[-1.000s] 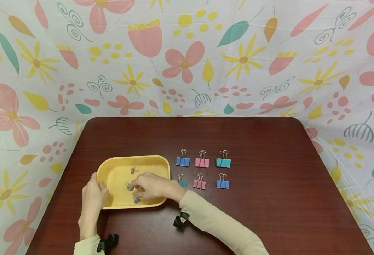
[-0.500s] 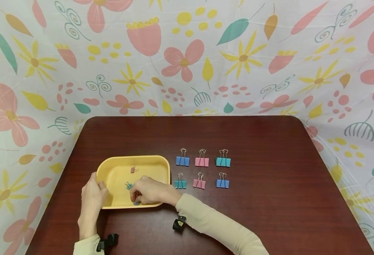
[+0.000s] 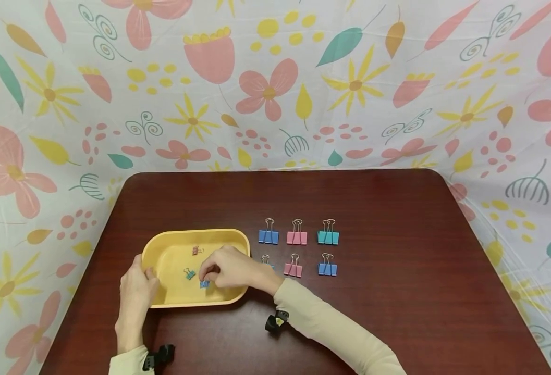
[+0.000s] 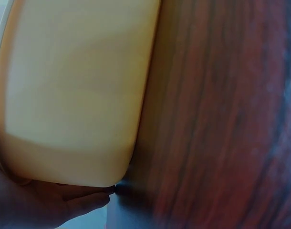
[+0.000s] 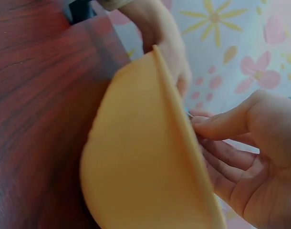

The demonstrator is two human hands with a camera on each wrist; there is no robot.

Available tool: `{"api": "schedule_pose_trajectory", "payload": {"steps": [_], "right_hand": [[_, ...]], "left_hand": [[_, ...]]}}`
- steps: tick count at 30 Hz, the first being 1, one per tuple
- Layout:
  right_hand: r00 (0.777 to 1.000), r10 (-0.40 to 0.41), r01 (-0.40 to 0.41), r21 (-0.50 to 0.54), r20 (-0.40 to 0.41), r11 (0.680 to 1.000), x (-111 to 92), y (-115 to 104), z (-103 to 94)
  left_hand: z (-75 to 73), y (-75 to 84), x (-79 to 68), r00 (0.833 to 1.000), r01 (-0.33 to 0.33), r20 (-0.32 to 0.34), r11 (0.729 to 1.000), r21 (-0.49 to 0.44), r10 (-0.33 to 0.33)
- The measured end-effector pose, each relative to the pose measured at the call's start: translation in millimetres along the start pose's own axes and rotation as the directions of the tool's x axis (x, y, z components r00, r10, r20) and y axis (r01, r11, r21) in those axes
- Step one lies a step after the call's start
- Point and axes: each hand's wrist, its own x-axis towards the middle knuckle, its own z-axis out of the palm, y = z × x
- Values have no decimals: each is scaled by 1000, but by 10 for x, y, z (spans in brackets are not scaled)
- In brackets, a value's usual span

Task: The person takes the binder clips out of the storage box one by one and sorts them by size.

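A yellow tray [image 3: 174,252] sits on the left of the table. My left hand [image 3: 136,289] grips its left end, thumb over the rim; in the left wrist view its fingers [image 4: 88,202] lie against the outer wall. Over the tray's right half, my right hand [image 3: 233,268] pinches a small blue binder clip [image 3: 204,284] between thumb and fingertips. A teal binder clip [image 3: 189,273] and a pink binder clip [image 3: 195,250] lie in the tray to the left of that hand. In the right wrist view, the tray wall [image 5: 131,143] mostly hides the pinched clip.
Right of the tray, binder clips stand in two rows: blue [image 3: 268,237], pink [image 3: 296,238] and teal [image 3: 328,238] behind; pink [image 3: 293,270], blue [image 3: 327,269] and a teal one partly hidden by my right hand in front. A patterned cloth [image 3: 275,135] hangs behind the table.
My right hand has reached down to the blue binder clip, pinched it and lifted it slightly back and to the right. The left hand stays on the tray.
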Motion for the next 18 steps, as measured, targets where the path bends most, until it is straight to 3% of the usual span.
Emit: {"api": "schedule_pose_trajectory", "payload": {"steps": [11, 18], "right_hand": [[995, 25, -17, 79, -101, 997, -201, 104, -322], [994, 62, -50, 125, -94, 991, -381, 176, -470]], "left_hand": [[-10, 2, 16, 1000, 4, -4, 1000, 14, -4], [-4, 17, 11, 1000, 15, 7, 1000, 13, -15]]}}
